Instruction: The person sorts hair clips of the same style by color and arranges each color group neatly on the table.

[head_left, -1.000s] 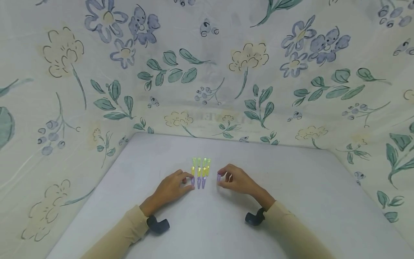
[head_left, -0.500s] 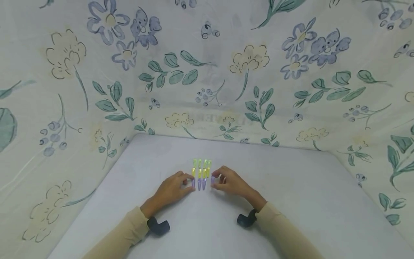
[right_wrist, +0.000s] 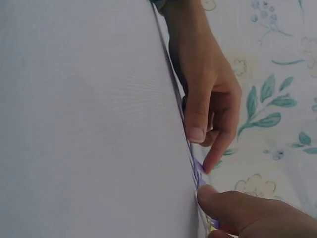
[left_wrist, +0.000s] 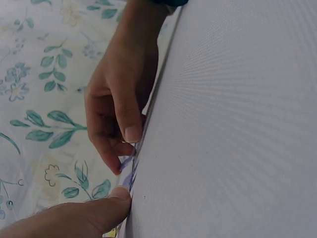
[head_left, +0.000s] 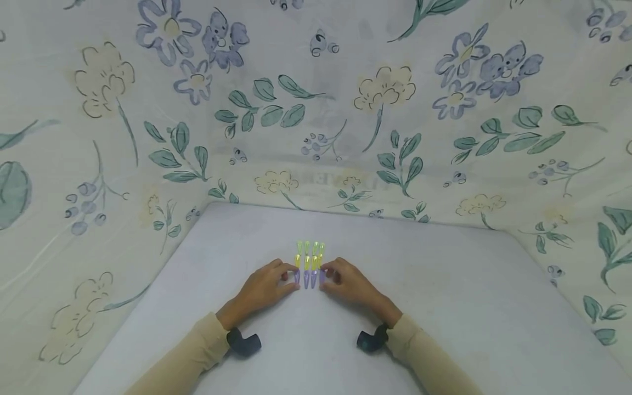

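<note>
Small, shiny, tapered pieces that look like hair clips lie in rows on the white table. Green hair clips (head_left: 307, 247) form the far row, yellow hair clips (head_left: 307, 263) the middle one, purple ones the near one. With thumb and index finger, my left hand (head_left: 264, 285) pinches the leftmost purple hair clip (head_left: 297, 277) by its ends. My right hand (head_left: 349, 281) pinches the rightmost purple hair clip (head_left: 322, 276) likewise, at the other end of that row. Two more purple hair clips (head_left: 310, 278) lie between the hands. Both wrist views see the pieces edge-on, partly behind fingers.
The white table (head_left: 444, 296) extends to both sides and in front of the hands. Floral cloth (head_left: 316, 120) hangs behind and at the sides. A dark wrist camera (head_left: 244, 344) sits on the left wrist, another wrist camera (head_left: 371, 340) on the right.
My right hand has moved left with its purple hair clip, from apart on the right to the right end of the purple row. The left hand has stayed in place.
</note>
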`<move>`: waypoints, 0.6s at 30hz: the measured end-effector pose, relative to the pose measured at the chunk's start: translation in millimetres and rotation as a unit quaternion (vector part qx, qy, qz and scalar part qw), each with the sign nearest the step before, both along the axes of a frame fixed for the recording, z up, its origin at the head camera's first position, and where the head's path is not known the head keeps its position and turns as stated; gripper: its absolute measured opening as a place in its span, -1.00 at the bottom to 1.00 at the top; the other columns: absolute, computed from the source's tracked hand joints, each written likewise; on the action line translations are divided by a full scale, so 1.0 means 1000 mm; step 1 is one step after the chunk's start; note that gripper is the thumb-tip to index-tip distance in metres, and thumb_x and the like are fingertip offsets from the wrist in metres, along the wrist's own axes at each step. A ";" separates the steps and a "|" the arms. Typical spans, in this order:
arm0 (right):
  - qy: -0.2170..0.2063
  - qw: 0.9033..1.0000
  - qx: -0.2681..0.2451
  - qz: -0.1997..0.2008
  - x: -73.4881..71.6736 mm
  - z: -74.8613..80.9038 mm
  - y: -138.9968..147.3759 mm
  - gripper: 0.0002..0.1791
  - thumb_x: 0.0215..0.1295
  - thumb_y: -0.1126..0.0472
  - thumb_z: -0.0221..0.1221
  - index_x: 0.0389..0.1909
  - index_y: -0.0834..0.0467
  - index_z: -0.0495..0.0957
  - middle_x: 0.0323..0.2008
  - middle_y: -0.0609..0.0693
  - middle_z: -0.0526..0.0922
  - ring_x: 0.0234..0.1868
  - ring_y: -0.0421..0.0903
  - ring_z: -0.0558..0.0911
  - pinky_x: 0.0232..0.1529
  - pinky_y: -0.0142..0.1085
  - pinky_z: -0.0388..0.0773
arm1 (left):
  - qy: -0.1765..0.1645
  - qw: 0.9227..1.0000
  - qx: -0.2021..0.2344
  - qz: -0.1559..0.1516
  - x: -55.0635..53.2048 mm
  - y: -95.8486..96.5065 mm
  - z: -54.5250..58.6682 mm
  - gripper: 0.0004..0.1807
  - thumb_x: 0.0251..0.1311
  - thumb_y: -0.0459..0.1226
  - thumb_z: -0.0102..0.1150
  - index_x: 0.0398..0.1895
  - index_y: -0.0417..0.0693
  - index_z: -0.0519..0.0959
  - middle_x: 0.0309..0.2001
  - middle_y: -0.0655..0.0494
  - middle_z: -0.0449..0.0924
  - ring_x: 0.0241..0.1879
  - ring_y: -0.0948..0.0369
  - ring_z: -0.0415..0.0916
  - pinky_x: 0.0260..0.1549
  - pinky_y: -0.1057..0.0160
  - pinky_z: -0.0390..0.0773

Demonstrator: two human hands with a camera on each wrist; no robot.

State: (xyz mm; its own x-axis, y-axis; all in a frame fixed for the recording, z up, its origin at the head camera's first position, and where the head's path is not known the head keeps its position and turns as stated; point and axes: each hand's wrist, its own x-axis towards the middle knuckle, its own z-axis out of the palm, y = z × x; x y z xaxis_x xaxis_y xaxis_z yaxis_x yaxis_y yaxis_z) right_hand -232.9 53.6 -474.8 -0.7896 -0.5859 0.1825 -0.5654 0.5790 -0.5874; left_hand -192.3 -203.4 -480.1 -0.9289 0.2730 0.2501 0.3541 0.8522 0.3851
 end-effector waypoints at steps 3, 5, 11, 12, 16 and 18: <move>-0.004 1.000 0.005 -0.005 0.000 -0.001 -0.001 -0.52 0.22 0.08 0.38 0.15 0.11 0.58 -0.17 -0.10 0.55 -0.24 -0.26 0.48 -0.23 -0.40 0.47 | 0.005 1.000 -0.003 -0.001 0.000 -0.001 0.001 -0.53 0.13 0.02 0.42 0.10 0.15 0.64 -0.31 0.30 0.47 -0.42 0.36 0.33 -0.43 0.41 0.37; -0.007 1.000 0.009 -0.009 0.001 -0.001 -0.002 -0.52 0.22 0.07 0.38 0.15 0.10 0.59 -0.17 -0.10 0.53 -0.24 -0.26 0.48 -0.23 -0.41 0.47 | 0.009 1.000 -0.005 -0.001 0.001 -0.001 0.002 -0.53 0.13 0.02 0.42 0.10 0.15 0.64 -0.31 0.30 0.47 -0.42 0.36 0.33 -0.43 0.41 0.36; 0.000 1.000 0.014 -0.013 0.001 0.001 -0.002 -0.51 0.22 0.05 0.37 0.16 0.10 0.59 -0.17 -0.10 0.50 -0.25 -0.25 0.46 -0.24 -0.42 0.47 | 0.014 1.000 0.006 -0.004 0.000 0.001 0.005 -0.54 0.12 -0.02 0.43 0.10 0.12 0.65 -0.33 0.29 0.46 -0.43 0.36 0.32 -0.45 0.40 0.36; 0.001 1.000 0.015 -0.013 0.001 0.001 -0.001 -0.50 0.22 0.05 0.38 0.16 0.10 0.59 -0.17 -0.10 0.50 -0.25 -0.25 0.45 -0.24 -0.42 0.46 | 0.012 1.000 0.009 -0.005 0.000 0.001 0.005 -0.54 0.12 -0.03 0.43 0.10 0.12 0.65 -0.33 0.30 0.46 -0.43 0.36 0.31 -0.46 0.40 0.36; 0.007 1.000 0.023 -0.013 0.002 -0.001 0.001 -0.50 0.21 0.03 0.38 0.16 0.08 0.59 -0.17 -0.11 0.50 -0.28 -0.25 0.41 -0.26 -0.42 0.42 | 0.003 1.000 0.011 -0.007 0.000 0.002 0.004 -0.53 0.13 -0.01 0.42 0.11 0.13 0.65 -0.32 0.31 0.46 -0.42 0.38 0.32 -0.45 0.41 0.36; 0.001 1.000 0.019 -0.011 0.002 -0.003 0.000 -0.49 0.22 0.03 0.38 0.17 0.07 0.59 -0.16 -0.11 0.50 -0.27 -0.25 0.41 -0.25 -0.42 0.42 | 0.001 1.000 0.008 -0.002 0.001 0.001 0.003 -0.54 0.14 0.01 0.41 0.11 0.13 0.65 -0.32 0.32 0.47 -0.42 0.38 0.32 -0.45 0.41 0.36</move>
State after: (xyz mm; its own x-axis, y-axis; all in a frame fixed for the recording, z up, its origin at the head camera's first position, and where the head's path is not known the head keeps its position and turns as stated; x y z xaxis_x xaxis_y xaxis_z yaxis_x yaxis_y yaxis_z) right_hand -230.7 53.8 -477.4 -0.8016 -0.5754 0.1625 -0.5539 0.6123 -0.5642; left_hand -191.7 -202.0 -476.8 -0.9272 0.2735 0.2559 0.3590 0.8441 0.3984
